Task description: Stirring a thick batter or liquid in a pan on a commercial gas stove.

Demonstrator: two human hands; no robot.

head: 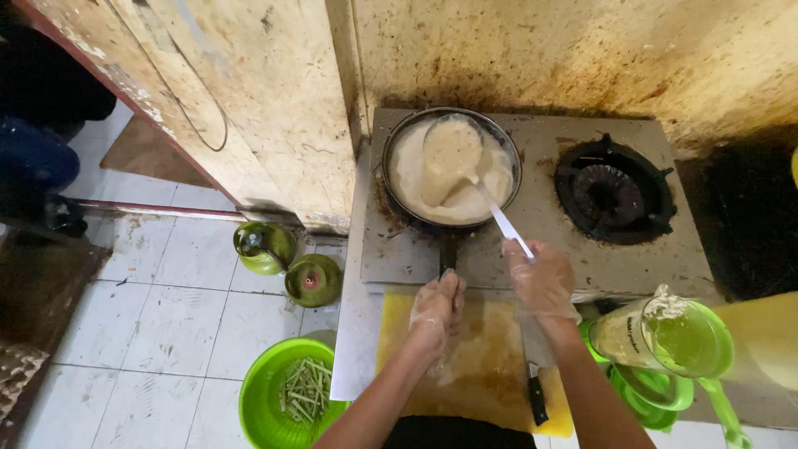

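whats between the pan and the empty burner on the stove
Only bare, stained stove top lies between the pan and the burner, seen in the head view.

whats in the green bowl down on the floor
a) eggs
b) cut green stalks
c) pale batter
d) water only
b, the green bowl on the tiled floor holds thin cut green stalks; the pale batter is up in the pan on the stove, where the right hand holds a ladle and the left hand grips the pan handle.
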